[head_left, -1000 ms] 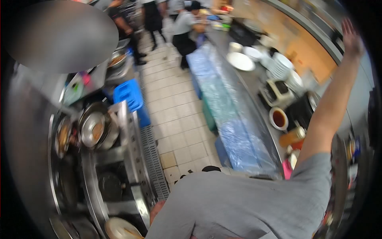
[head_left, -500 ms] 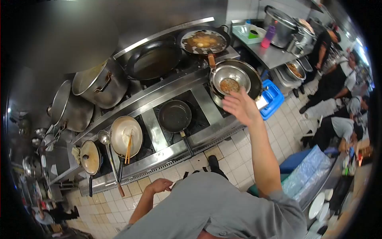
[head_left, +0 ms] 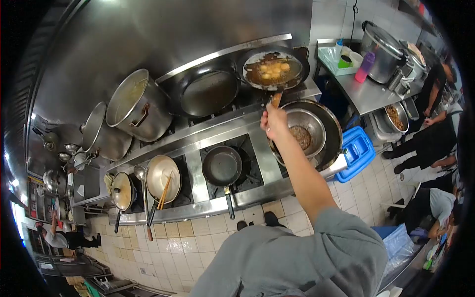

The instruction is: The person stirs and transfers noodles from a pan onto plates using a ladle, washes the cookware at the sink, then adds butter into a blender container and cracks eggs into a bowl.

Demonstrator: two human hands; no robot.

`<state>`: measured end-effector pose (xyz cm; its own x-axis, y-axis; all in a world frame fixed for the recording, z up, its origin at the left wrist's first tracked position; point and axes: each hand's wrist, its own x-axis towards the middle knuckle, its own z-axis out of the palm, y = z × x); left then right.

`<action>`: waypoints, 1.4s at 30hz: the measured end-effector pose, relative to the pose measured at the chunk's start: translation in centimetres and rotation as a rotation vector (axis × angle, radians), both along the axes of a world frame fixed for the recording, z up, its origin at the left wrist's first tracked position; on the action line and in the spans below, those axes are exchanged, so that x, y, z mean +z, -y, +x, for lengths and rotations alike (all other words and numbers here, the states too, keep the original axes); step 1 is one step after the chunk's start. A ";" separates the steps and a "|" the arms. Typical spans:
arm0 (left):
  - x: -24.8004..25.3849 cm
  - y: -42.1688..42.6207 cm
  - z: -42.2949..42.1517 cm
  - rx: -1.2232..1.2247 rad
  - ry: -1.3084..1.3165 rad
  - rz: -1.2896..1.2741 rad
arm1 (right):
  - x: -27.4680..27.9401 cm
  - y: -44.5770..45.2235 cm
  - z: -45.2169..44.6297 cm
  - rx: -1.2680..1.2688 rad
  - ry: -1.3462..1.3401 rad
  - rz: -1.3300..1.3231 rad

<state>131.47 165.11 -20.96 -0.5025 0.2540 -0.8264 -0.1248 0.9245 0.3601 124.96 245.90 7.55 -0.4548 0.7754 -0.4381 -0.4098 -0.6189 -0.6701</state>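
My right hand (head_left: 274, 122) is closed around a wooden handle (head_left: 276, 99) that reaches into a wok of oil (head_left: 300, 79) on the back burner. Its working end sits in the oil and foam, so the kind of tool cannot be made out. Several golden pieces (head_left: 273, 70) lie together in the middle of that wok. Just beside my wrist is a metal strainer bowl (head_left: 316, 129) with brown bits (head_left: 300, 137) in it, resting in a larger dark pan (head_left: 335, 141). My left hand is out of view.
A second wok (head_left: 208, 94) and tall stockpots (head_left: 148, 116) line the back burners. In front stand a small black frying pan (head_left: 221, 166), a pale pan with chopsticks (head_left: 159, 173) and a lidded pan (head_left: 121, 190). A blue container (head_left: 357, 153) hangs right; other people (head_left: 433, 136) work beyond.
My right hand has moved from above the strainer bowl to the wooden handle and closed on it. My left hand has left the view. The camera view has shifted.
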 end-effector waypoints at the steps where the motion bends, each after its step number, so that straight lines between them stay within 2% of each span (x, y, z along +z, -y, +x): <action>1: 0.4 -0.5 0.3 0.009 0.006 0.005 | -0.6 0.5 0.7 0.007 0.027 0.039; 4: -0.2 0.4 0.7 -0.013 0.006 0.022 | -1.4 0.8 2.6 -0.023 0.055 0.076; 6: -1.5 1.3 -0.4 -0.081 -0.019 0.071 | -0.9 0.9 3.4 0.081 0.016 0.067; 9: -4.3 1.5 -4.9 -0.357 -0.152 0.319 | -3.8 -0.9 2.9 0.097 -0.058 0.036; 10: -4.1 1.2 -6.0 0.026 0.028 0.429 | -3.8 -1.6 2.5 0.110 -0.103 0.018; 11: -1.4 -1.2 -7.0 0.431 0.165 0.548 | -3.6 -1.4 2.1 0.145 -0.113 -0.003; 12: 6.7 -7.7 -7.7 0.066 -0.056 0.240 | -3.8 -1.5 1.9 0.147 -0.114 -0.007; 13: 10.4 -11.3 -8.1 0.314 0.008 0.284 | -4.3 -1.8 1.7 0.148 -0.166 -0.045; 16: 16.7 -17.0 -8.7 0.249 -0.063 0.358 | -4.7 -2.4 1.2 0.158 -0.271 -0.105; 18: 18.6 -19.0 -9.2 0.201 -0.069 0.358 | -3.9 -2.0 1.1 0.229 -0.270 -0.138; 19: 18.9 -18.9 -9.1 0.155 -0.067 0.348 | -3.6 -3.1 1.2 0.182 -0.407 -0.207; 20: 18.2 -17.9 -9.1 0.155 -0.063 0.346 | -3.6 -3.2 1.2 0.111 -0.416 -0.159; 22: 15.6 -15.0 -10.0 0.088 -0.018 0.427 | -3.6 -1.9 0.1 0.190 -0.264 -0.103; 24: 14.0 -12.3 -10.6 0.091 0.005 0.388 | -5.4 -2.5 -0.6 0.149 -0.294 -0.039; 26: 15.0 -9.8 -9.9 0.116 -0.019 0.302 | -4.8 -0.9 -0.8 0.126 -0.305 0.019; 28: 16.6 -6.8 -10.3 0.142 -0.037 0.287 | -2.3 2.7 -1.4 -0.050 0.348 0.340; 29: 16.9 -4.4 -11.1 0.283 -0.058 0.411 | -3.7 3.2 -3.3 -0.538 0.982 0.936; 30: 17.5 -1.6 -12.0 0.429 -0.081 0.533 | -4.9 3.2 -2.0 -0.582 0.859 1.107; 31: 18.5 1.1 -13.2 0.457 -0.174 0.632 | -1.9 7.8 -1.1 -0.633 0.710 1.201; 32: 20.3 3.4 -14.2 0.496 -0.276 0.725 | -0.5 12.2 -1.0 -0.582 0.473 1.231; 33: 24.8 4.2 -14.9 0.525 -0.416 0.760 | 1.0 17.4 -0.9 -0.427 0.271 1.167; 34: 28.7 6.5 -16.2 0.442 -0.584 0.841 | 0.1 21.7 -1.7 -0.348 0.150 1.143; 35: 33.2 8.7 -17.5 0.345 -0.794 0.911 | 0.4 27.7 -1.6 -0.143 0.090 1.125; 37: 43.8 13.0 -18.5 0.234 -1.070 1.168 | -2.0 37.8 -3.2 0.208 0.255 1.155; 38: 49.9 13.8 -18.9 -0.054 -1.217 1.359 | -2.2 43.0 -4.2 0.404 0.252 1.123; 39: 56.2 15.5 -18.2 -0.151 -1.026 1.570 | -3.0 46.7 -5.2 0.632 0.353 1.304; 40: 62.9 19.0 -18.4 -0.479 -1.289 1.359 | -3.2 50.1 -6.5 0.900 0.373 1.347; 41: 67.4 15.9 -18.0 -0.445 -1.413 1.476 | -2.4 53.6 -7.9 1.137 0.370 1.300; 42: 69.5 12.5 -17.9 -0.415 -1.534 1.598 | -2.8 56.0 -8.9 1.165 0.361 1.303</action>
<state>113.55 152.57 48.59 -0.1192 0.3315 0.9359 0.9498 -0.2367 0.2048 116.03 189.90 4.76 -0.9972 0.0483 -0.0567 0.0732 0.4981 -0.8640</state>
